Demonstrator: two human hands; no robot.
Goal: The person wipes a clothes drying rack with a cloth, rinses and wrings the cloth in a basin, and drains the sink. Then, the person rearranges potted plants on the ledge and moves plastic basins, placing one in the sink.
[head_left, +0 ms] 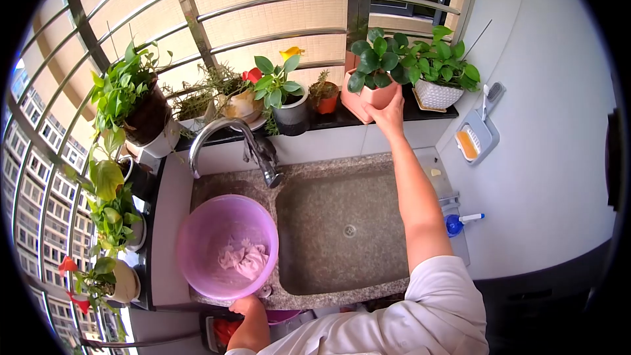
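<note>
My right hand (pixel 388 116) reaches up to the sill and grips the front of a pink flower pot (pixel 378 96). The pot holds a dark-leaved plant (pixel 379 60), and a pink saucer or second pot part (pixel 355 104) shows at its left. Down at the near rim of a purple plastic basin (pixel 192 240) rests my left hand (pixel 246 305); its fingers are mostly hidden, so I cannot tell whether they hold the rim. A crumpled pale pink cloth (pixel 244 260) lies wet inside the basin.
A stone sink (pixel 342 217) is right of the basin, with a chrome faucet (pixel 227 125) behind. Several potted plants line the dark sill, including a grey pot (pixel 291 116) and a white woven pot (pixel 438 96). A soap dish (pixel 468 146) and blue bottle (pixel 453 225) are at right.
</note>
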